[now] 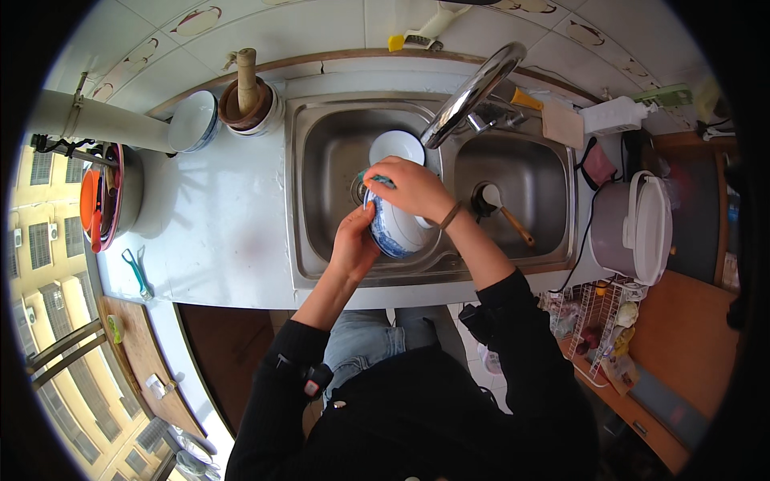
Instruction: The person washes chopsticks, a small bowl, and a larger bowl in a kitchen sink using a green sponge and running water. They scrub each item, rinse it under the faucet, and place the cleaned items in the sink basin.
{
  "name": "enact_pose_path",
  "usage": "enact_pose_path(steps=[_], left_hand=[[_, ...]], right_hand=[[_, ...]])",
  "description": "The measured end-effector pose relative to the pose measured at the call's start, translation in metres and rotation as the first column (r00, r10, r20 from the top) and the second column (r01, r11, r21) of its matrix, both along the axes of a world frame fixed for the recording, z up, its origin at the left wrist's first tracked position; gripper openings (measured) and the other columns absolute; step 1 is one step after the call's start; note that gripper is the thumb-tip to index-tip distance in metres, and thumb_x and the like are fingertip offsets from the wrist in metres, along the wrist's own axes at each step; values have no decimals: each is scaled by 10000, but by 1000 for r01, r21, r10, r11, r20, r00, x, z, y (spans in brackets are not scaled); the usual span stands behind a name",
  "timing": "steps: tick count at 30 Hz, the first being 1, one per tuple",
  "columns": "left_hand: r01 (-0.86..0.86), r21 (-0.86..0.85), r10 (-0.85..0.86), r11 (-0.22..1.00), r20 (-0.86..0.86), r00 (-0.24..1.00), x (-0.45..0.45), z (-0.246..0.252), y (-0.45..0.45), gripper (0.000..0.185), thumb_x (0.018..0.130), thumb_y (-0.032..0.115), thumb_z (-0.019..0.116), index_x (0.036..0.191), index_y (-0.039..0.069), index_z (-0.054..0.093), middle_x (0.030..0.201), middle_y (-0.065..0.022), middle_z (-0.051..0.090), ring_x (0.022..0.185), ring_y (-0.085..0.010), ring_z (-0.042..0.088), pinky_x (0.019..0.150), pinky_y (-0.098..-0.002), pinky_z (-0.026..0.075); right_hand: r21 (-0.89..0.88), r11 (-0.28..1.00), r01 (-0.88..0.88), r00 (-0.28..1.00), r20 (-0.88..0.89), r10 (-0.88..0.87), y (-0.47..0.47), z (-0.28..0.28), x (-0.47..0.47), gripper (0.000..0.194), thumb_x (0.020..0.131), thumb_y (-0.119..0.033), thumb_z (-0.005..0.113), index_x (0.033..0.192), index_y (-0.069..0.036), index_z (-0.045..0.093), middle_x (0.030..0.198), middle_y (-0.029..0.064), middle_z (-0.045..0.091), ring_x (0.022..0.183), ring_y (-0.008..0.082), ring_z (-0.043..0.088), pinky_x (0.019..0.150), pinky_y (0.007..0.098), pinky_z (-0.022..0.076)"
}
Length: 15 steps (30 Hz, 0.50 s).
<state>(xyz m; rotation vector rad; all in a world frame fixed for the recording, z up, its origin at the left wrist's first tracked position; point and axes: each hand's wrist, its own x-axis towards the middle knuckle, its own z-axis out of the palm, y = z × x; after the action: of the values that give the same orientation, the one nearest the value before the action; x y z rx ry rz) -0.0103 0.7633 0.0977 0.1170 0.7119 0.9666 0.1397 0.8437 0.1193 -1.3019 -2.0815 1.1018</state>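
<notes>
Over the left basin of the steel double sink, my left hand grips the rim of a blue-and-white patterned bowl. The bowl is tilted on its side, its outer base turned towards my right wrist. My right hand holds a green scouring pad against the bowl's rim; most of the pad is hidden under the fingers. Just behind my right hand, a white bowl sits in the basin, partly covered by that hand. The drain shows beside the held bowl.
A chrome faucet leans over the divider. The right basin holds a ladle with a wooden handle. Stacked bowls and a mortar with pestle stand at the back left. A peeler lies left; a lidded appliance stands right.
</notes>
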Motion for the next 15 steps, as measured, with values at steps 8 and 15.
enact_pose_path(steps=[8, 15], left_hand=[[20, -10, -20, 1000, -18, 1000, -12, 12, 18, 262, 901, 223, 581, 1040, 1, 576, 954, -79, 644, 822, -152, 630, 737, -279, 512], [310, 263, -216, 914, -333, 918, -28, 13, -2, 428, 777, 114, 723, 1143, -24, 549, 1018, -62, 635, 907, -116, 594, 852, -259, 463]], right_hand=[[-917, 374, -139, 614, -376, -694, -6, -53, 31, 235, 886, -301, 584, 911, -72, 626, 816, 17, 638, 726, 104, 610, 652, 231, 485], [-914, 344, -217, 470, -406, -784, -20, -54, 22, 213, 877, -293, 591, 936, -89, 608, 787, 23, 634, 634, 112, 604, 579, 260, 496]])
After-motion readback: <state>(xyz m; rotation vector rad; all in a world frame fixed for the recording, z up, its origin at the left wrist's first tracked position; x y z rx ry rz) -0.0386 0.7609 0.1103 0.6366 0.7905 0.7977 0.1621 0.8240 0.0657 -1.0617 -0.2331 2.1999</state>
